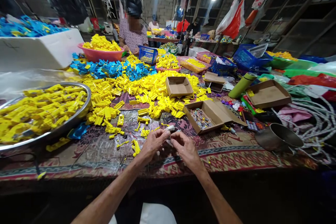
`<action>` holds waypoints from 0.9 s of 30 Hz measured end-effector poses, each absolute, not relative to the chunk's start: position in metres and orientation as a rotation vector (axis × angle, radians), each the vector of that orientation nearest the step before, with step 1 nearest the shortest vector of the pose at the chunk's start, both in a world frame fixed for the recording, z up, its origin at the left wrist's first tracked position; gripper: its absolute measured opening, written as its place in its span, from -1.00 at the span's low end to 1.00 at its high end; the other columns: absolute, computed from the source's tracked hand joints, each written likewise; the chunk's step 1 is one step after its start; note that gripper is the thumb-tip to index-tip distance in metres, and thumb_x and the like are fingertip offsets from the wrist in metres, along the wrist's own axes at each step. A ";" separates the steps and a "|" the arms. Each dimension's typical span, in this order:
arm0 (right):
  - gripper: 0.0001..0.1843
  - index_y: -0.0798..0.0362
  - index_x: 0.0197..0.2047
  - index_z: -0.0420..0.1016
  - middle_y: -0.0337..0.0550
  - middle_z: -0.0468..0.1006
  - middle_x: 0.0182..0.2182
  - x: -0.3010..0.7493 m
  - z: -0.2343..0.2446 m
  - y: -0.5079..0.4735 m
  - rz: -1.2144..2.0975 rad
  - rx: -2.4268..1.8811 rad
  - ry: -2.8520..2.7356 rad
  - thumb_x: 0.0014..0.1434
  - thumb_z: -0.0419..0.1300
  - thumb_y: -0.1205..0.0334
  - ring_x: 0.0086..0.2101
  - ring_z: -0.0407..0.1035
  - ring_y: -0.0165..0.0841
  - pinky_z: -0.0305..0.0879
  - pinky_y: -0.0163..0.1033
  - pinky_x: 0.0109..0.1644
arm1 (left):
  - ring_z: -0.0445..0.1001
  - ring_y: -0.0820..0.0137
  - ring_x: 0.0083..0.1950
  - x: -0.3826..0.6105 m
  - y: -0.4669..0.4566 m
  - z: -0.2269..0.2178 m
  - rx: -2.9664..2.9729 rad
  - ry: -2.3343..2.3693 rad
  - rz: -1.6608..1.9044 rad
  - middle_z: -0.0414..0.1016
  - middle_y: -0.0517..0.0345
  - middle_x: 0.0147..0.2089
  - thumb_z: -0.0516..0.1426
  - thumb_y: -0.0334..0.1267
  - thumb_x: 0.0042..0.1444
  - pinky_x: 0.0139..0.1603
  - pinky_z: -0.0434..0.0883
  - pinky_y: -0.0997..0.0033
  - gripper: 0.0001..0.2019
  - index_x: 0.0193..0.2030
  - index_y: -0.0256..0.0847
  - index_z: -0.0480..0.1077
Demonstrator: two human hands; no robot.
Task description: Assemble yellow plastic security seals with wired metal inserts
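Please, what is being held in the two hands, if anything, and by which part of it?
The left hand seems to pinch a small whitish piece; by which part, and whether the right hand also grips it, cannot be told.

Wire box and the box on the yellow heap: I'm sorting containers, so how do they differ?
The wire box holds tangled wires; the heap box shows only bare cardboard inside. The wire box has a flap folded out; the heap box shows none. The wire box lies nearer the right hand; the heap box sits farther back on yellow parts. Both are brown cardboard, open on top.
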State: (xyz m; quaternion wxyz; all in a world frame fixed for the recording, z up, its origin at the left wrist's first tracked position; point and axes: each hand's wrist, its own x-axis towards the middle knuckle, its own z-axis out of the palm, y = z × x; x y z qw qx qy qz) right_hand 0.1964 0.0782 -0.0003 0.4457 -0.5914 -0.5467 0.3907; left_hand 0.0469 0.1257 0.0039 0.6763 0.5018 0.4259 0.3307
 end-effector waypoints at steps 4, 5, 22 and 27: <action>-0.76 0.06 -0.28 0.51 -0.21 0.55 -0.40 0.202 -0.001 0.082 1.174 -1.398 -1.202 0.09 0.27 0.06 -0.37 0.41 -0.34 0.31 -0.26 -0.26 | 0.39 0.52 -0.48 0.031 0.124 0.005 1.083 0.830 0.721 0.45 0.20 -0.39 0.25 0.04 0.04 -0.49 0.26 0.56 -0.60 -0.15 -0.24 0.44; -0.75 0.07 -0.28 0.51 -0.23 0.53 -0.42 0.203 -0.001 0.083 1.213 -1.389 -1.174 0.08 0.28 0.05 -0.40 0.39 -0.36 0.29 -0.27 -0.29 | 0.42 0.50 -0.45 0.027 0.124 0.005 1.094 0.817 0.726 0.48 0.16 -0.34 0.26 0.00 0.04 -0.46 0.29 0.54 -0.61 -0.10 -0.24 0.43; -0.73 0.05 -0.24 0.48 -0.32 0.44 -0.48 0.178 0.017 0.093 1.510 -1.331 -1.219 0.07 0.31 0.06 -0.50 0.28 -0.46 0.20 -0.35 -0.41 | 0.32 0.52 -0.57 -0.007 0.125 0.025 1.232 0.866 0.664 0.40 0.25 -0.52 0.22 0.01 0.08 -0.55 0.23 0.55 -0.69 -0.30 -0.25 0.45; -0.79 -0.01 -0.12 0.47 -0.18 0.55 -0.25 0.168 0.017 0.089 1.064 -1.411 -1.567 0.17 0.21 0.16 -0.25 0.43 -0.30 0.36 -0.22 -0.15 | 0.22 0.58 -0.63 -0.012 0.132 0.018 1.132 0.927 0.673 0.29 0.32 -0.58 0.23 0.02 0.05 -0.61 0.14 0.59 -0.68 -0.40 -0.23 0.37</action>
